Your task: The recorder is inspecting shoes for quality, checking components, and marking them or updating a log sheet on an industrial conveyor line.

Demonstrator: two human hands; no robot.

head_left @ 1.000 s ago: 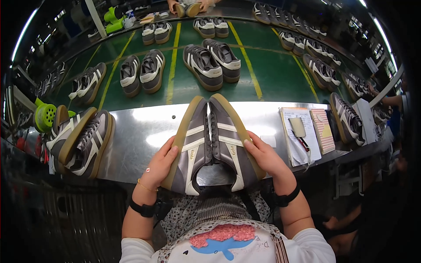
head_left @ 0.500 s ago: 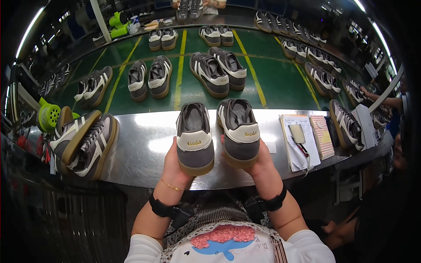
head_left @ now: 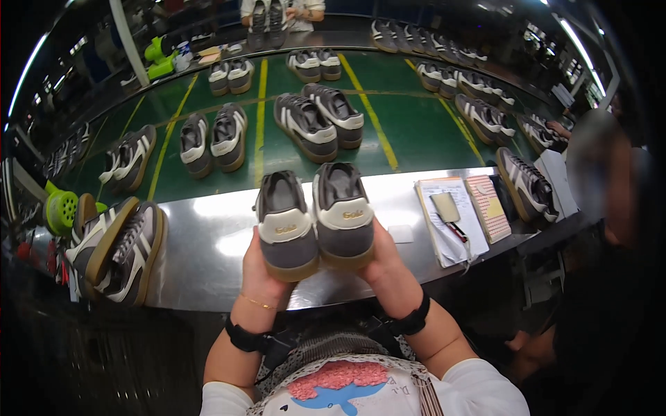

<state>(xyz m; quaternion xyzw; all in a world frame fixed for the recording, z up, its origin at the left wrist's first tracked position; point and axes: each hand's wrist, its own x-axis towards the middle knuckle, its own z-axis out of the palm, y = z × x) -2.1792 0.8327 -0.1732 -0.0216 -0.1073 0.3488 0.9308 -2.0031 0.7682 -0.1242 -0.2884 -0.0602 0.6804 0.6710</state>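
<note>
A pair of dark grey sneakers with white heel tabs and gum soles is held up over the metal table (head_left: pixel 208 270), heels toward me. My left hand (head_left: pixel 261 265) grips the left sneaker (head_left: pixel 288 244) from its outer side and below. The right sneaker (head_left: pixel 345 239) sits in my right hand (head_left: pixel 381 258), whose fingers are mostly hidden behind the shoe. Both shoes are side by side, close together. Past their toes, another pair of sneakers (head_left: pixel 316 125) stands on the green belt.
Stacked sneakers (head_left: pixel 128 253) lie at the table's left end beside a green blower (head_left: pixel 61 211). On the right are a notepad (head_left: pixel 451 222), a patterned booklet (head_left: pixel 488 208) and a sneaker (head_left: pixel 525 186). Several pairs stand on the yellow-lined belt (head_left: pixel 243 149). A co-worker (head_left: pixel 302 14) holds shoes across it.
The two held sneakers have come closer together, their heels now nearly touching. My view has shifted, so the belt and table appear further left.
</note>
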